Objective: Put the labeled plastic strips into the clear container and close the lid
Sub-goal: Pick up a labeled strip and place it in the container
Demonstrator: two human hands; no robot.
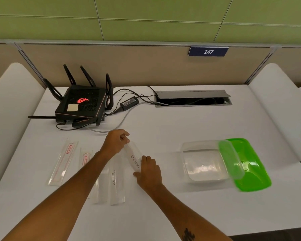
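The left hand [117, 141] pinches the far end of the zebra strip [134, 161], fingers curled tight. The right hand [149, 173] grips its near end, thumb tucked under. The other strips [63, 162] lie flat, left of and beneath the left forearm. Well right of the right hand sits the open container [203, 164], with the green lid [250, 167] against its right edge.

Both forearms extend forward, converging. Left hand [117, 141], fingers curled, pinches the far end of the strip [133, 159]; right hand [149, 173] grips its near end.
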